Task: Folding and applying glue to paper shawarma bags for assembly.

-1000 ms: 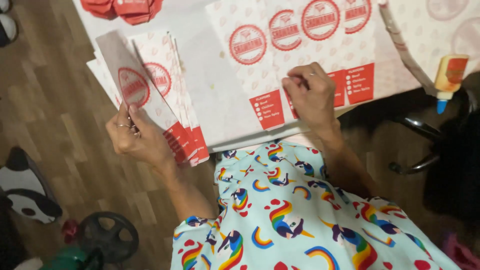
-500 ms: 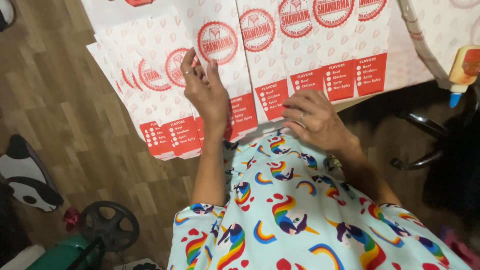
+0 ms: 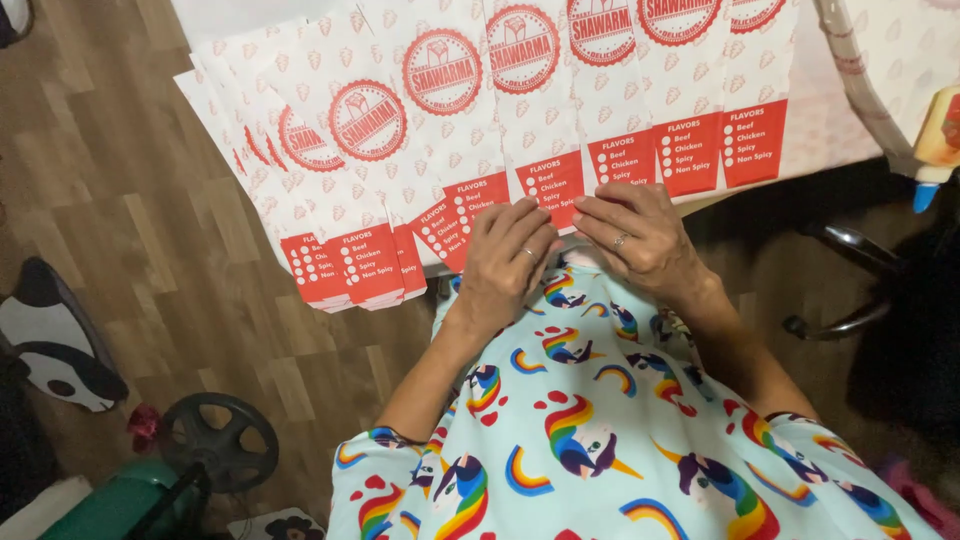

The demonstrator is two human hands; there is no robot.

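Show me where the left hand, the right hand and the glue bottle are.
left hand (image 3: 505, 262), head view, on the back of the hand.
right hand (image 3: 640, 235), head view, on the back of the hand near the ringed finger.
glue bottle (image 3: 938, 135), head view, on its orange body above the blue tip.

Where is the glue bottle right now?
In the head view, the glue bottle sits at the far right edge, right of the row of paper bags, beyond the right hand.

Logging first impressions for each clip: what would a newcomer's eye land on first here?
A fanned row of white paper bags with red round emblems and red bottom panels runs across the top. Below it, the left hand and the right hand, each with a ring, press flat on the bags' lower edges. A rainbow-and-unicorn garment fills the bottom.
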